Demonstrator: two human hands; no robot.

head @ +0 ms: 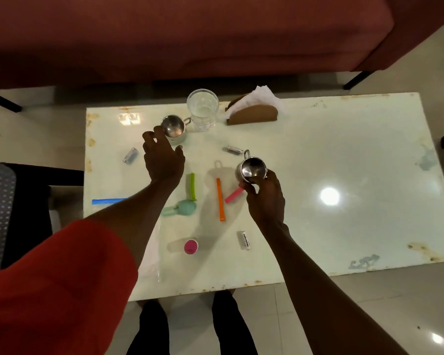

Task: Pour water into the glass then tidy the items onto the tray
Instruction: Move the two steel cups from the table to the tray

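The glass (202, 108) is standing upright, mouth up, at the surface's (318, 155) far edge. The right hand (263, 198) is gripping a steel cup (251, 170), handle pointing away. The left hand (163, 160), fingers spread, is touching another steel cup (173, 127).

The room is dim and warm, lit mostly from overhead: a round lamp glare (330, 196) burns white on the glossy table (344, 155), with a smaller window-like reflection (128, 118) near its far left corner and another bright spot on the floor (437, 338). Soft shadows of the arms and of the cup (251, 170) fall toward the middle of the table. The picture is slightly soft all over, and the wide lens bends the table's edges and stretches the sleeve (57, 290) at the corner.
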